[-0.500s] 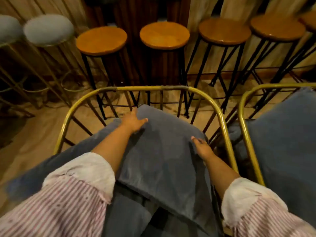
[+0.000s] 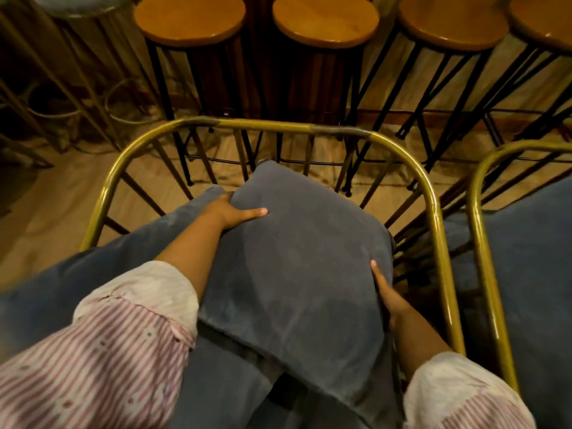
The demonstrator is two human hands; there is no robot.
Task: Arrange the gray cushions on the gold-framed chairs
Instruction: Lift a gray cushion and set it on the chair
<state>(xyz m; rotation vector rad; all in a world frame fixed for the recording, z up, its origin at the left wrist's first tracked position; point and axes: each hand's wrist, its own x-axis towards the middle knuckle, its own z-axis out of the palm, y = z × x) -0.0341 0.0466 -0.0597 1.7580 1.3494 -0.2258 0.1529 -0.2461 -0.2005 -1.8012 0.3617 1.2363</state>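
Note:
A gray back cushion (image 2: 297,267) leans inside the gold-framed chair (image 2: 433,205), tilted, one corner pointing at the top rail. My left hand (image 2: 235,212) grips its upper left edge, thumb on top. My right hand (image 2: 388,294) holds its right edge, close to the chair's right rail. Beneath it lies a gray seat cushion (image 2: 93,274), reaching out to the left. A second gold-framed chair (image 2: 476,218) at the right holds another gray cushion (image 2: 532,261).
Several wooden round stools (image 2: 325,20) on black metal legs stand in a row just behind the chairs. A gray padded stool (image 2: 77,4) on gold legs is at the top left. Tan floor shows at the left.
The view has come closer and dipped down. Both hands have shifted the back cushion toward the chair's back; my left hand now wraps its edge, my right hand sits lower along its right side.

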